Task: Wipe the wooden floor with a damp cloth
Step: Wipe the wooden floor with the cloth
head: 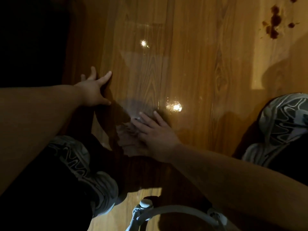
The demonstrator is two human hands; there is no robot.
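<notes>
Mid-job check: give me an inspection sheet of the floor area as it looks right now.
Surface: wooden floor, glossy with a wet-looking sheen and two bright light reflections ahead of the hands.
Job's things: cloth, crumpled, dim, flat on the floor under the right hand.
Clutter: dark reddish stain, spattered, far right, apart from the cloth.
Grippers: left hand spread open, resting on the floor; right hand pressed flat on the cloth, fingers extended.
Cables: nothing seen.
Surroundings: two patterned shoes; grey curved frame at bottom edge; left side too dark to tell.
</notes>
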